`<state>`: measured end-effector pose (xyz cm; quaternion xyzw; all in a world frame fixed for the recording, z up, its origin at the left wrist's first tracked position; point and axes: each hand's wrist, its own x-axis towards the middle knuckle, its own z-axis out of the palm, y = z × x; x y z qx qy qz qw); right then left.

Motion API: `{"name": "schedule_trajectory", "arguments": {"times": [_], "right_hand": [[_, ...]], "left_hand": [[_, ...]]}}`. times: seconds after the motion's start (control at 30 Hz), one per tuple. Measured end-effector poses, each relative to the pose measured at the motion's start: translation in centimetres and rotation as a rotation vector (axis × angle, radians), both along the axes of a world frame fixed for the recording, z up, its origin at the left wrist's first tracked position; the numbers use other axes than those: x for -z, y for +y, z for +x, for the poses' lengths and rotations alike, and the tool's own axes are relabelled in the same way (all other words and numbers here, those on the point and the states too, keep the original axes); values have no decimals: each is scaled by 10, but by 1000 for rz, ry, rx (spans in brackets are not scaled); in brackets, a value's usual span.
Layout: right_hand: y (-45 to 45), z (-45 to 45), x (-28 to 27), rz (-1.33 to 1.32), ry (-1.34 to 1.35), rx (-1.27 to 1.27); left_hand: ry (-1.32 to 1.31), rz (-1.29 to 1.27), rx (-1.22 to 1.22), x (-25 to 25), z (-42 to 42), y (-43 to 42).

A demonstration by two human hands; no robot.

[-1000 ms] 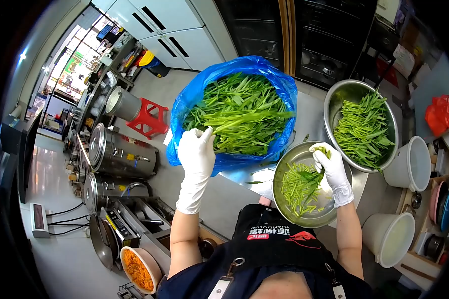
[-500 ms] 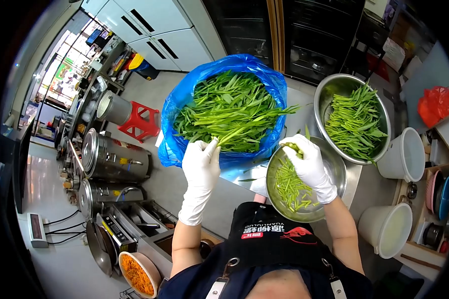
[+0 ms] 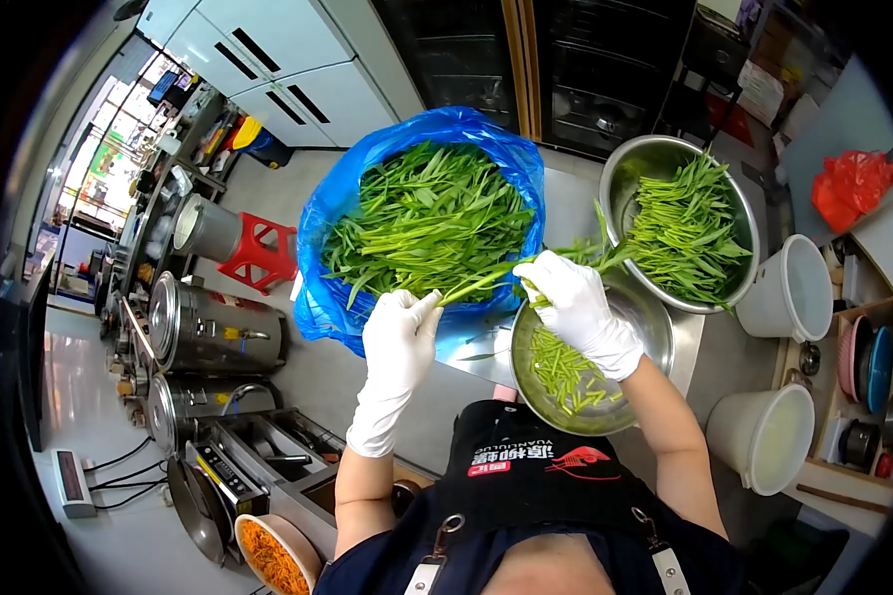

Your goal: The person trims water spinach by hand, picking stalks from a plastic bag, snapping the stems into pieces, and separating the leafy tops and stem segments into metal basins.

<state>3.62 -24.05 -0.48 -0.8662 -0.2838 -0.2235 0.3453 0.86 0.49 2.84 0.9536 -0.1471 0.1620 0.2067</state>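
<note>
My left hand (image 3: 399, 337), in a white glove, pinches the stem end of some green water spinach (image 3: 471, 288) between thumb and fingers. The same stalk runs across to my right hand (image 3: 575, 307), also gloved, whose fingers close around it; its leaves stick out beyond that hand to the right. Behind my left hand is a blue plastic bag (image 3: 313, 283) full of leafy water spinach. Below my right hand sits a steel bowl (image 3: 655, 372) holding short cut stem pieces (image 3: 563, 367). A larger steel basin (image 3: 620, 198) at the right holds more leafy stalks.
Bag and bowls rest on a metal table (image 3: 568, 203). White buckets (image 3: 759, 446) stand at the right, near a shelf with pans. On the left are large steel pots (image 3: 218, 322), a red stool (image 3: 263, 253) and a bowl of orange shreds (image 3: 273, 557).
My right hand has moved left and up from over the bowl, onto the stalk held by my left hand. The leafy end now points right. The whole view has shifted slightly.
</note>
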Motion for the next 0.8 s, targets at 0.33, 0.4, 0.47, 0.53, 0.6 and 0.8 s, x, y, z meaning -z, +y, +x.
{"name": "schedule_trajectory", "arguments": {"times": [0.33,0.4,0.47,0.53,0.6,0.8], "right_hand": [[-6,5,6,-146,-40,18],[-6,3,8,-7,104,29],[-6,4,14,186,304,20],[-10,8,25,433,561,-4],[-20,13,27,758,878,33],[-30,10,2,641,504,154]], "left_hand": [[73,-60,69,-5,-2,-2],[70,-50,62,0,-2,-2],[120,-81,49,4,-2,-3],[151,-93,44,8,-3,-5],[158,-86,43,11,-3,-5],[238,-114,12,16,3,-12]]}}
